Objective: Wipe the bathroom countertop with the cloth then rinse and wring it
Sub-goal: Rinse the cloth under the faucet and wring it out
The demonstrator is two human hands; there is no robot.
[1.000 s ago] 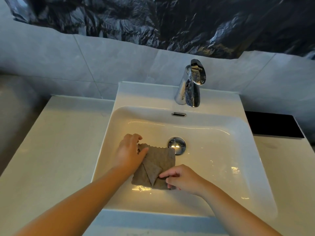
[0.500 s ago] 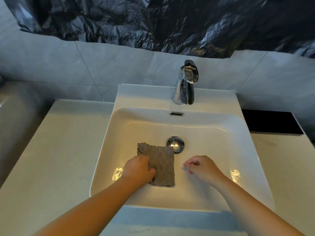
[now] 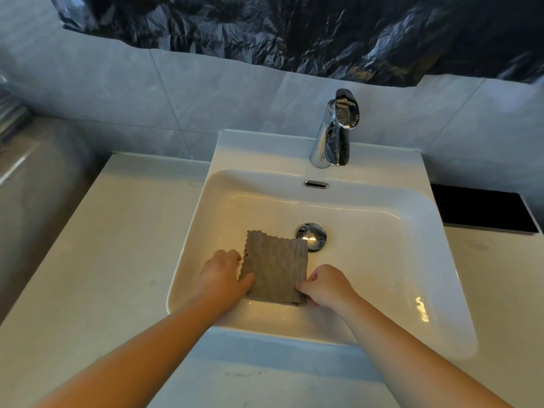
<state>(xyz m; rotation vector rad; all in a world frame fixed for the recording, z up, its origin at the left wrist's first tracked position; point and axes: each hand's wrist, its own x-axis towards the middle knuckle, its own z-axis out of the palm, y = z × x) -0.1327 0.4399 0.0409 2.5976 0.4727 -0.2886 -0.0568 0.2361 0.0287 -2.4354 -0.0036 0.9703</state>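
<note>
Both forearms run off the bottom edge, so nothing of the person past the elbows shows. The left hand (image 3: 222,273) has its thumb laid on top of the grey-brown, ribbed, wavy-edged cloth (image 3: 275,270). Its fingers curl at the fabric's 9 o'clock edge, gripping it, though the fingertips themselves are hidden under the knuckles. The right hand (image 3: 328,287) pinches the 4 o'clock corner between thumb and bent fingers, and its palm side is out of sight.

The cloth is folded into a flat rectangle and lies on the floor of the glossy white ceramic basin (image 3: 188,260). Its 1 o'clock corner just overlaps the domed chrome drain plug (image 3: 311,235). How many layers the fold has is hard to make out.

At 12 o'clock from the plug sit a small oval chrome overflow slot (image 3: 316,184) and, beyond it, a polished chrome single-lever faucet (image 3: 335,134) with mirror-like reflections. The matte off-white stone countertop (image 3: 112,245) flanks the basin. At 3 o'clock lies a flat black rectangular slab (image 3: 482,212), cut off by the frame edge and not identifiable. Pale grey marbled wall tiles (image 3: 206,92) rise behind, and crinkled black plastic sheeting (image 3: 294,33) covers whatever is above them.
</note>
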